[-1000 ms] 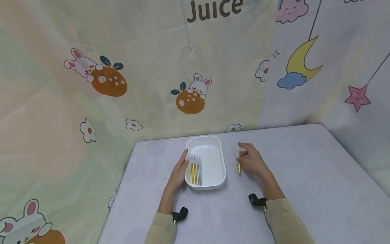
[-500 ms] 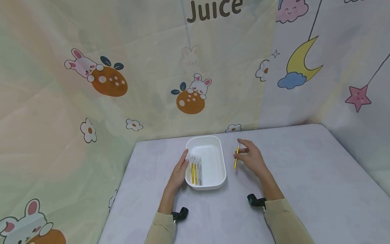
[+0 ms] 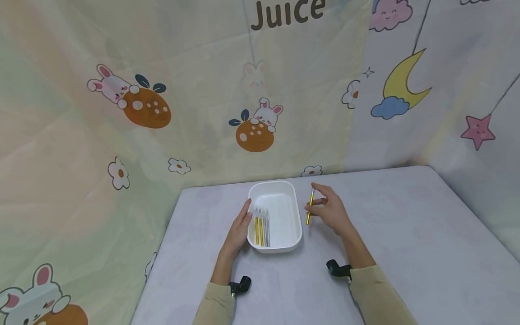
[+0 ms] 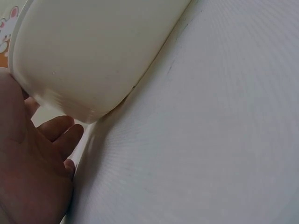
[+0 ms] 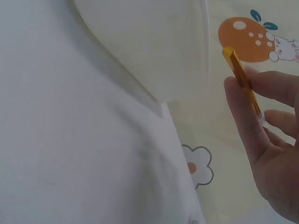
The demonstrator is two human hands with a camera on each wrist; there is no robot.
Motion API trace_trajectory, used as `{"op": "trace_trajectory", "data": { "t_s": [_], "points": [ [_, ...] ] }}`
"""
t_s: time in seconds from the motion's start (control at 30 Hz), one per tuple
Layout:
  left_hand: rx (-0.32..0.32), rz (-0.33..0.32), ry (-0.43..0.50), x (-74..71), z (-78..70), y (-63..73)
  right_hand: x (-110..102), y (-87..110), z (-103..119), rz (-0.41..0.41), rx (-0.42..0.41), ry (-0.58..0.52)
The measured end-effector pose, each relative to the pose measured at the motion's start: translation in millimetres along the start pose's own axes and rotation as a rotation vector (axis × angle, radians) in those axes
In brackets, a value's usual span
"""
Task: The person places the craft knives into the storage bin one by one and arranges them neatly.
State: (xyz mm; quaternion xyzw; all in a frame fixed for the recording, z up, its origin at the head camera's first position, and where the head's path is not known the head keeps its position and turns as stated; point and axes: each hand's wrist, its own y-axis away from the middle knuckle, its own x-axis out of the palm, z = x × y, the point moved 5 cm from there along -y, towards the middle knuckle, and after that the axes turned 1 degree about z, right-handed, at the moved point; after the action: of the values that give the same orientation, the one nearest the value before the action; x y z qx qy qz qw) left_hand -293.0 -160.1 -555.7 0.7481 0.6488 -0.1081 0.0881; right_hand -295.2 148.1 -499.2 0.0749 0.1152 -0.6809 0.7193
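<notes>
Gold stick (image 5: 238, 72) is pinched in the right hand (image 3: 332, 211), while white tray (image 3: 285, 221) stands just left of it, with the left hand (image 3: 237, 230) resting loosely alongside, so from afar I judge carrying is underway, next needing leftward move.

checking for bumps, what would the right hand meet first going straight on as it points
Probably the white tray's right rim; depth is unclear, so the right hand might pass over it.

Tray (image 3: 284, 221): 1. Gold sticks (image 3: 261, 232): 3 (2 inside, 1 held). Silver sticks (image 3: 267, 233): 2 discernible. Hands (image 3: 237, 232): 2. Wrist cameras (image 3: 241, 285): 2.
</notes>
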Motion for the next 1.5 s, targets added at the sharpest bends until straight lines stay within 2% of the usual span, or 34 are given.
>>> {"op": "trace_trajectory", "data": {
  "t_s": [0.3, 0.63, 1.0, 1.5],
  "points": [
    [-0.003, -0.002, -0.009, 1.7, -0.6, 0.0, 11, 0.7, 6, 0.031, -0.028, -0.049],
    [-0.017, -0.001, -0.011, 1.6, -0.6, 1.2, 25, 4.5, 13, 0.052, -0.057, 0.014],
    [-0.016, -0.006, -0.009, 0.7, 0.2, 0.3, 43, 4.8, 17, 0.071, -0.077, 0.027],
    [-0.015, 0.0, -0.014, 0.6, 1.7, 0.0, 60, 4.9, 24, 0.063, -0.055, 0.075]
  ]
}}
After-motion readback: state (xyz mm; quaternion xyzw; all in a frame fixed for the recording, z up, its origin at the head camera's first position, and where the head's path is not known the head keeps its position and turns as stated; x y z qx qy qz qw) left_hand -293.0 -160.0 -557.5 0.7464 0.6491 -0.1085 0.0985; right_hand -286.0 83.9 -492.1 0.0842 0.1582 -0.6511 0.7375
